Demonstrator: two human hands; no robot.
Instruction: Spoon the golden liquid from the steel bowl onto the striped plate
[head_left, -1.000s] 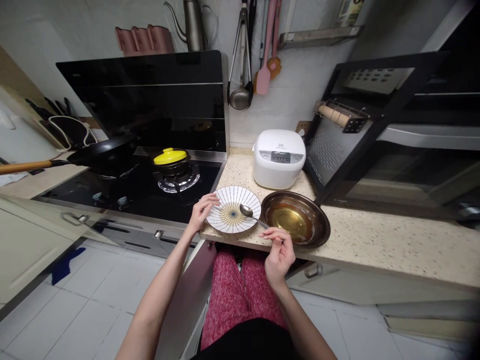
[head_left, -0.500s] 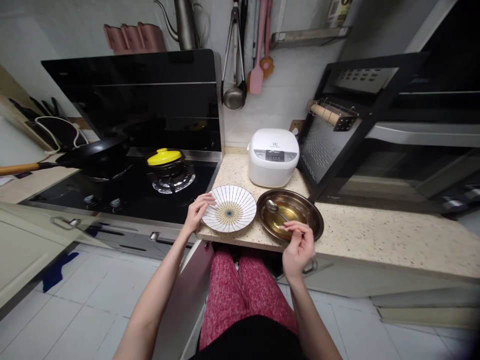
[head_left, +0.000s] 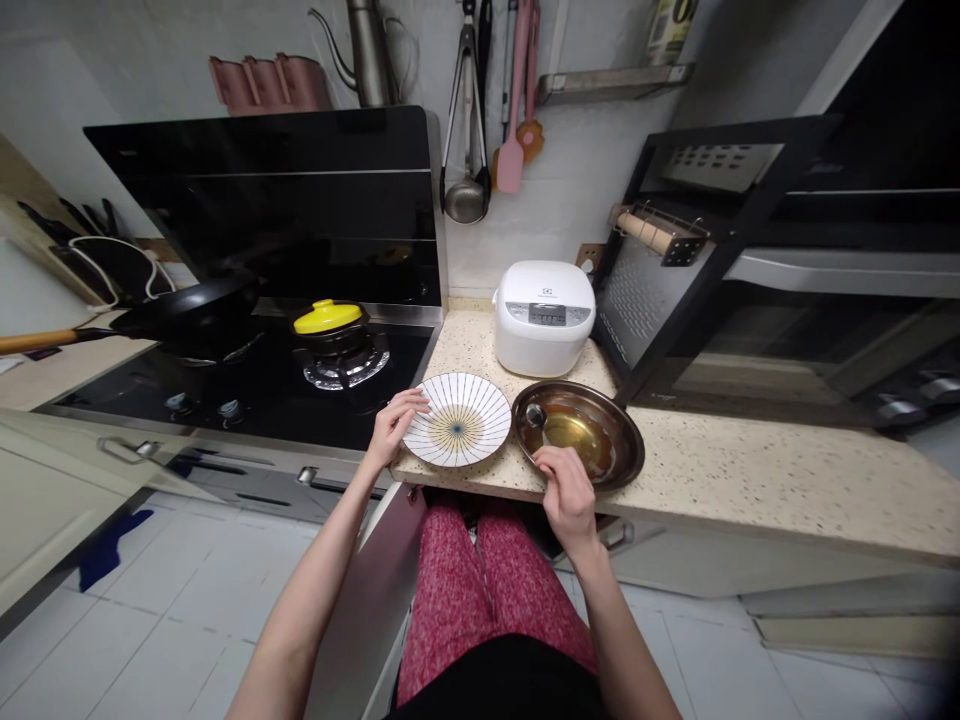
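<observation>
My right hand (head_left: 568, 497) is closed in a pinch on a metal spoon (head_left: 535, 415). The spoon's bowl tilts against the left inner wall of a dark metal basin (head_left: 630, 445), which has yellowish liquid (head_left: 574, 432) in its bottom. Most of the spoon's handle is hidden by the fingers. To the left lies a white plate (head_left: 486, 425) with dark radiating lines. My left hand (head_left: 395, 425) grips its left rim, fingers over the top, thumb not clearly seen. Plate and basin stand side by side on the speckled counter.
A white rice cooker (head_left: 545, 325) stands behind the basin. On the stove at left are a pot with a yellow lid (head_left: 327, 318) and a black wok (head_left: 191, 308). A black rack (head_left: 637, 330) borders the right. Below the plate, a cabinet door (head_left: 375, 590) hangs ajar.
My right hand has moved left and slightly down over the basin's near rim. The spoon's bowl has shifted a little left and tilted up. My left hand stays at the plate.
</observation>
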